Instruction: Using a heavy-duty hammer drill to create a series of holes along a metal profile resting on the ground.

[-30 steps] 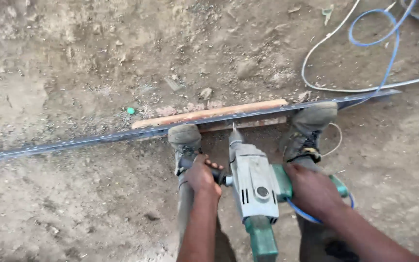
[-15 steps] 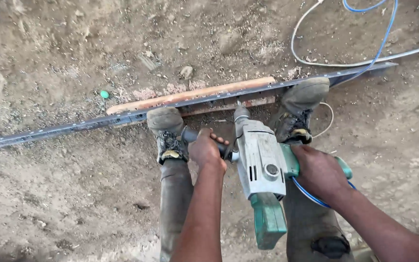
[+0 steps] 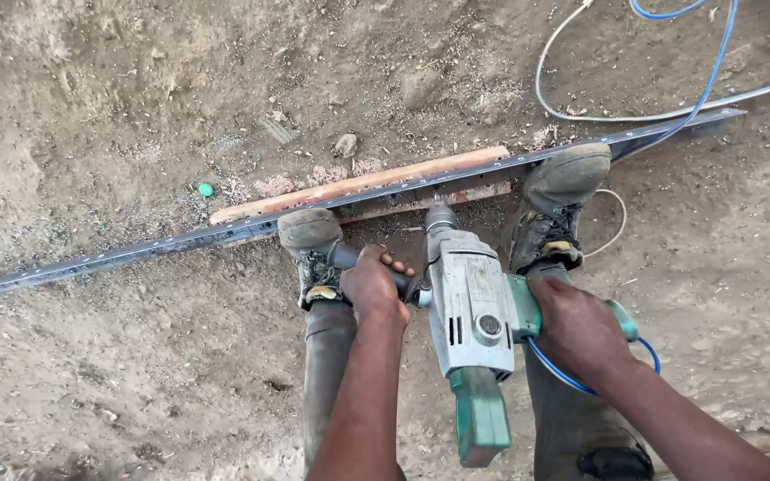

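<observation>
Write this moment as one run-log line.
left hand: grips drill side handle | right hand: grips rear handle | drill: bit on metal strip | boots: pin strip

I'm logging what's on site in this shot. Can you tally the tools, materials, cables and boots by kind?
Electric drill, held by left hand and right hand: 1
Long metal bar: 1
Wooden strip beside the bar: 1
Boots, left boot and right boot, both on the bar: 2
Cables, blue cable and white cable: 2
Small green object: 1
Total: 8
</observation>
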